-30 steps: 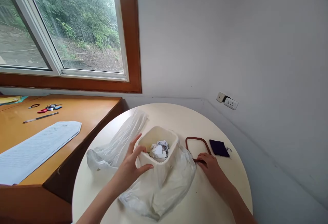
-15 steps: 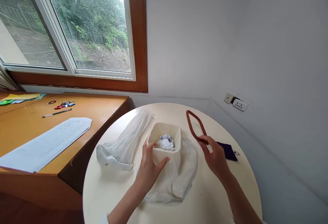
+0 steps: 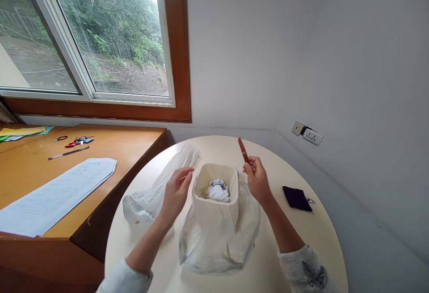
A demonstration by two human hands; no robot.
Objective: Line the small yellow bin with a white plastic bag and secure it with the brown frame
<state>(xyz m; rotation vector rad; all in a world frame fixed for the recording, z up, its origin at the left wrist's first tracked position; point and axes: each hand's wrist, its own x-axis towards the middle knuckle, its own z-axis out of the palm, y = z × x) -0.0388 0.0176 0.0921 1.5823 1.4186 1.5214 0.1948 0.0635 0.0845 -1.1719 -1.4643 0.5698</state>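
Observation:
A small cream wastebasket [image 3: 216, 212] stands upright on the round table, lined with a thin white plastic bag [image 3: 217, 257] whose edge is folded down outside and spreads over the tabletop. Crumpled paper [image 3: 218, 190] lies inside it. To its right, my right hand [image 3: 257, 179] grips a reddish-brown rim ring [image 3: 243, 150], raised and seen almost edge-on. My left hand [image 3: 176, 192] hovers just left of the basket's mouth, fingers a little bent, thumb apart, holding nothing. Beneath and behind that hand lies another translucent plastic bag [image 3: 140, 206].
A dark purple cloth pouch [image 3: 297, 198] lies on the right of the round table [image 3: 321, 248]. On the wooden desk [image 3: 134, 143] at left are papers [image 3: 63, 194], a pen [image 3: 69, 152] and keys [image 3: 80, 141]. A wall socket [image 3: 313, 136] is behind.
My left hand has let go of the wastebasket and moved up and left. My right hand has brought the ring leftward, closer to the basket, and turned it edge-on.

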